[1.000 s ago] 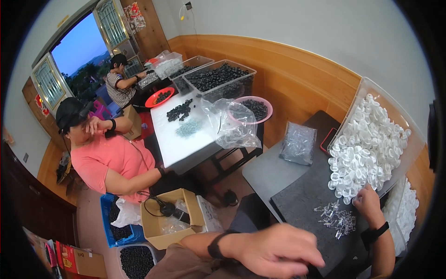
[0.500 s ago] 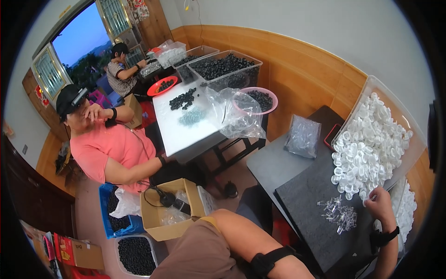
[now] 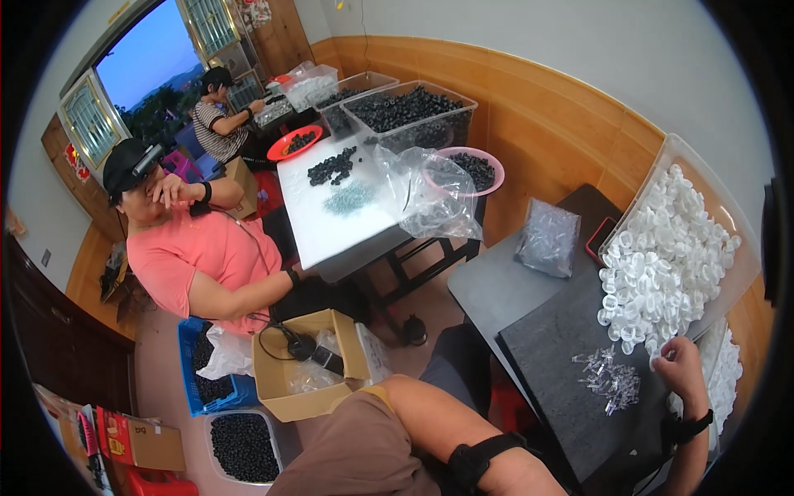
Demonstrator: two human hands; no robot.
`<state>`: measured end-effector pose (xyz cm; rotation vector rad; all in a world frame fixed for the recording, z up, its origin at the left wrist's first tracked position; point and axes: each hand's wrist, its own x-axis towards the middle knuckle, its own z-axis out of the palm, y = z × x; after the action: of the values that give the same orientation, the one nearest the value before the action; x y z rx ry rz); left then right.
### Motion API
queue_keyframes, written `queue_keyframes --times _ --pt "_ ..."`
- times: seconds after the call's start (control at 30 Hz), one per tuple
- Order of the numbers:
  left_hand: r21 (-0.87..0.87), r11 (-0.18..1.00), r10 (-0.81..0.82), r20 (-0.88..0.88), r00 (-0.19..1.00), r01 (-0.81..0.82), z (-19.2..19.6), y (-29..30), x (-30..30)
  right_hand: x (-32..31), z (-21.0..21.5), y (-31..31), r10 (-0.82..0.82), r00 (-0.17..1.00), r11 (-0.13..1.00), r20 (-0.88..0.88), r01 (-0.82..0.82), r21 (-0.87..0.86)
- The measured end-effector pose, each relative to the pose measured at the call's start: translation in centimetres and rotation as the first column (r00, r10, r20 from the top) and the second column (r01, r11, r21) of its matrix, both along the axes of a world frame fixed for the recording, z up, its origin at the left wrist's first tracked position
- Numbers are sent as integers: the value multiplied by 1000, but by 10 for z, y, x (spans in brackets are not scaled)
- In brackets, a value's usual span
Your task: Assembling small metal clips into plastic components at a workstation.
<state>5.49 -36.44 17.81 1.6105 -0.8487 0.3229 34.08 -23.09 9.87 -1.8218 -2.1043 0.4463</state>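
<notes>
My right hand (image 3: 681, 369) is closed in a pinch at the lower edge of a heap of clear, rounded plastic pieces (image 3: 662, 264). One small clear piece (image 3: 656, 362) shows at its fingertips. The heap spills from a tilted translucent tub (image 3: 738, 223) onto a dark board (image 3: 546, 364). Left of that hand, a smaller pile of thin clear plastic parts (image 3: 610, 382) lies on the board. My left forearm (image 3: 430, 417), with a black band near the wrist, runs out past the lower edge, so the left hand's fingers are out of sight.
A bag of clear parts (image 3: 549, 238) and a red-edged phone (image 3: 599, 241) lie beyond the board. A co-worker in pink (image 3: 203, 264) sits at a white table (image 3: 310, 236) with black pieces. Another person (image 3: 222, 124) works farther back. An open carton (image 3: 302, 397) stands on the left.
The whole view has shifted slightly, with the scene sliding a little to the right. My right hand stays at the heap's lower edge, still pinched.
</notes>
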Motion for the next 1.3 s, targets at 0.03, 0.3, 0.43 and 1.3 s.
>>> queue_keyframes --times 0.03,0.3,0.43,1.3 --pt "6 1000 5 -13 1000 -5 -1 0 0 -3 1 0 2 1000 1000 -1 -2 -4" --pt "47 998 49 -106 993 -44 -4 -5 -5 -8 12 -12 -92 985 985 -145 69 -155" --pt "53 993 110 -89 990 -106 -5 -10 -8 -14 24 -29 -76 992 985 -103 59 -164" --pt "123 991 61 1 998 -60 -25 16 -44 -73 75 -125 2 957 891 -292 -134 -434"
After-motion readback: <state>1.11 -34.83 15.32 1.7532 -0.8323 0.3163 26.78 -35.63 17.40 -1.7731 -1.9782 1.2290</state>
